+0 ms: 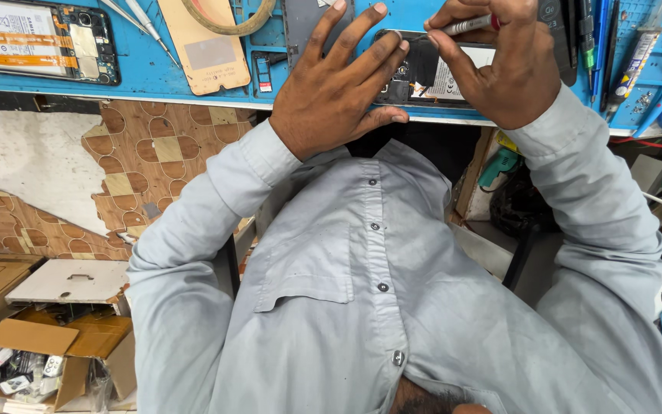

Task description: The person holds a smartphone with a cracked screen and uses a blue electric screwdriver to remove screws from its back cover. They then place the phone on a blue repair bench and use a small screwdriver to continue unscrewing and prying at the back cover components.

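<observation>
The left hand [331, 92] pressed spread fingers on an opened phone [423, 69] at the blue table's [147, 73] near edge. The right hand [511, 65] pinched a screwdriver [465, 25] over it; disassembly looked underway, insides already exposed.

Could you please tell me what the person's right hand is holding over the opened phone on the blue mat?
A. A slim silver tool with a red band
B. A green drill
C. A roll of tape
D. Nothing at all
A: the right hand grips a slim silver tool with a red band, its tip pointed at the opened phone, which the left hand steadies.
</observation>
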